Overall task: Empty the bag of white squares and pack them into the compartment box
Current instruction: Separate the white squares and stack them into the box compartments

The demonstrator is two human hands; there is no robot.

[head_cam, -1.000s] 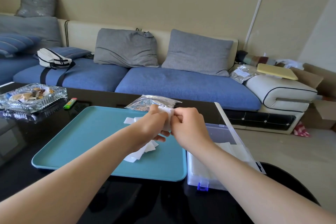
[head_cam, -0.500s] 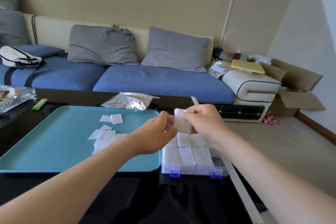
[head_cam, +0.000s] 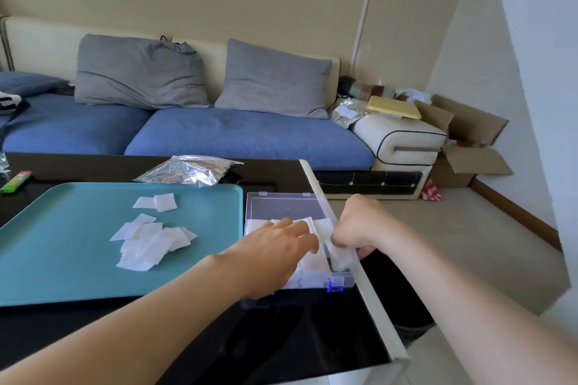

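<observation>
The clear compartment box [head_cam: 283, 203] with blue latches sits at the table's right edge, its lid open and its cells holding white squares. My right hand [head_cam: 356, 225] pinches a stack of white squares [head_cam: 339, 255] down in the box's right-hand cells. With fingers straight, my left hand [head_cam: 275, 247] lies over the box's middle cells and touches the squares there. Several loose white squares [head_cam: 147, 237] lie on the teal tray [head_cam: 62, 259] to the left. The crumpled foil bag [head_cam: 187, 169] lies behind the tray.
The black glass table [head_cam: 281, 347] ends just right of the box at a pale edge strip. A green lighter [head_cam: 15, 181] lies at far left. A blue sofa with grey cushions stands behind the table, cardboard boxes at right.
Both hands came down from above the tray and box into the box. The stack of squares went from mid-air into the right-hand cells. The view swung to the right.
</observation>
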